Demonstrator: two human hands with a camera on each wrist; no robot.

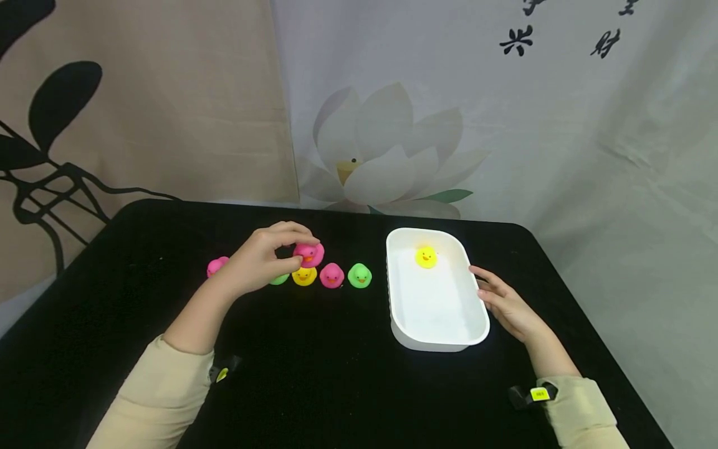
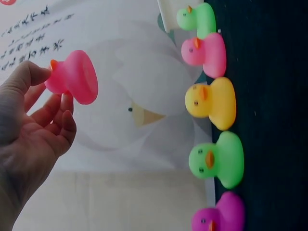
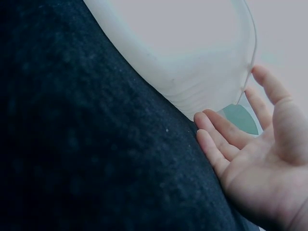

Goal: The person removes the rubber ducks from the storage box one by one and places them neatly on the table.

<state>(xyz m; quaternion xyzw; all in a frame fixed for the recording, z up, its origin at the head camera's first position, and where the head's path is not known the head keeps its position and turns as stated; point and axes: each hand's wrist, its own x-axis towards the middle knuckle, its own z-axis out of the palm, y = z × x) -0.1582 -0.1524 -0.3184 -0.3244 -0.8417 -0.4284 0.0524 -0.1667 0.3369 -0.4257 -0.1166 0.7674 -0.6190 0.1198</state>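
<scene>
My left hand (image 1: pixel 255 255) pinches a pink rubber duck (image 1: pixel 310 254) between thumb and fingers, lifted above the table in the left wrist view. Below and beside it runs a row of rubber ducks: a magenta one (image 2: pixel 226 214), a green one (image 2: pixel 230 161) partly behind the hand in the head view, a yellow one (image 1: pixel 305 277), a pink one (image 1: pixel 332 275) and another green one (image 1: pixel 359 275). A white plastic basin (image 1: pixel 437 342) stands to the right with a yellow duck (image 1: pixel 426 257) inside. My right hand (image 1: pixel 507 308) touches the basin's right side with loosely extended fingers.
A black-covered table (image 1: pixel 314 386) carries everything. Behind it hangs a printed cloth backdrop (image 1: pixel 392 50) with a lotus, leaves and dark characters. The table's right edge runs close beyond the right hand.
</scene>
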